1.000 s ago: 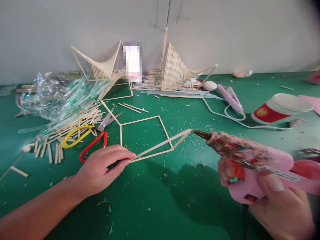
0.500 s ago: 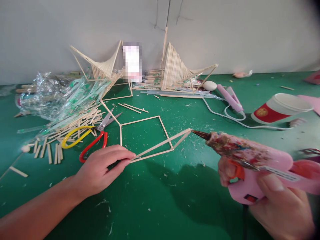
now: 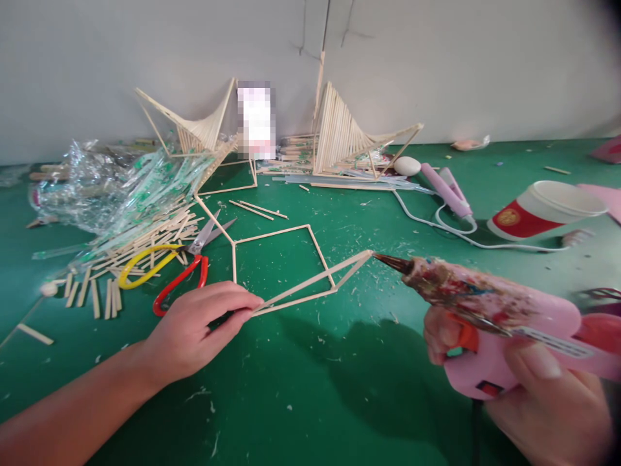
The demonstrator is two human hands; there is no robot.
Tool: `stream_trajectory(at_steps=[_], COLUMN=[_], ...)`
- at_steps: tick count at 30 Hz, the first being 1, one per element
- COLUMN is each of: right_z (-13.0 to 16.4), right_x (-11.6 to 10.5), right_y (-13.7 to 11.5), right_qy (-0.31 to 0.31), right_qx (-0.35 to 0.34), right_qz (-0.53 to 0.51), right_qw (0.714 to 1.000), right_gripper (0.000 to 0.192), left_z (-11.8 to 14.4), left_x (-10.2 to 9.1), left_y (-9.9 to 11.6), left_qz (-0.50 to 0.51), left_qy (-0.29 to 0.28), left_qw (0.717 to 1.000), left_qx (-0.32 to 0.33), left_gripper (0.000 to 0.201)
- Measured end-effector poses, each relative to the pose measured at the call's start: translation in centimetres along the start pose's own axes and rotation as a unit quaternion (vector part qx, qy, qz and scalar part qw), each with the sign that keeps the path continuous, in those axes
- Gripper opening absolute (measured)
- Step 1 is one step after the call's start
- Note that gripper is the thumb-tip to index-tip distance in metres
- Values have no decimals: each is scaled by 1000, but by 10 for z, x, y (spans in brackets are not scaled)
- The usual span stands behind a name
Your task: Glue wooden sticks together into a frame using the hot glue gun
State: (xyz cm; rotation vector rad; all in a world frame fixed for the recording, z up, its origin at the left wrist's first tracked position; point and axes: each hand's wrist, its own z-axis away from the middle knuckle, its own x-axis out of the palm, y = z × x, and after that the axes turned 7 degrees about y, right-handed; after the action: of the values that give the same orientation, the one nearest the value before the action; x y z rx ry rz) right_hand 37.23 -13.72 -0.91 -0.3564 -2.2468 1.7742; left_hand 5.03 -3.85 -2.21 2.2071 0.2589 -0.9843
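The left hand is closed in a pinch on the near-left end of a thin stick frame, a narrow wedge of sticks whose long axis runs from that hand up and right to a pointed tip at mid-scene, raised a little off the green surface. The right hand, at the near right, is wrapped around the grip of a pink glue gun, one finger on its orange trigger. The gun's long axis lies nearly level, its dark nozzle pointing left and slightly far, just at the frame's tip; whether they touch cannot be told. The barrel is smeared with old glue, and a pale strip along it bears nothing readable. A red paper cup lying on its side at far right shows a gold round emblem, too blurred to read. Red and yellow scissors lie left of the frame.
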Motion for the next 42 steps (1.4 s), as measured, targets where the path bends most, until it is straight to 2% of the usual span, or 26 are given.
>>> stream_trajectory(at_steps=[4,7,10,14,18,22,27,32,37,42], right_z=[3,-1,-9,-16,-15,-12,-11,-9,-9,-12], right_x=[2,6,14,22,24,21,14,12,16,18], right_y=[0,-5,-14,-22,-21,-19,-15,-13,-14,-17], right_qy=[20,-5,-29,-21,-13,5,6,-8,48,23], right_qx=[19,-2,-34,-56,-61,-50,11,-11,7,-5], right_qz=[-30,2,47,74,63,66,42,47,16,42], right_qw=[999,1000,998,995,996,997,999,999,999,999], right_gripper=[27,16,26,39,31,35,31,31,23,25], left_z=[-1,-1,-1,-1,0,0,-1,0,1,0], left_x=[-1,-1,-1,0,-1,-2,-1,-1,-1,-1], left_y=[0,1,1,1,1,1,2,1,0,0], left_qz=[-3,-10,-13,-8,-12,-11,-13,-13,-7,-4], left_qy=[-9,-13,-9,-8,-9,-11,-5,-4,-6,-10], left_qw=[1000,1000,1000,1000,1000,1000,1000,1000,1000,1000], left_qx=[3,4,2,3,-4,-9,-7,-13,-13,-10], left_gripper=[20,20,19,20,19,19,18,18,19,20])
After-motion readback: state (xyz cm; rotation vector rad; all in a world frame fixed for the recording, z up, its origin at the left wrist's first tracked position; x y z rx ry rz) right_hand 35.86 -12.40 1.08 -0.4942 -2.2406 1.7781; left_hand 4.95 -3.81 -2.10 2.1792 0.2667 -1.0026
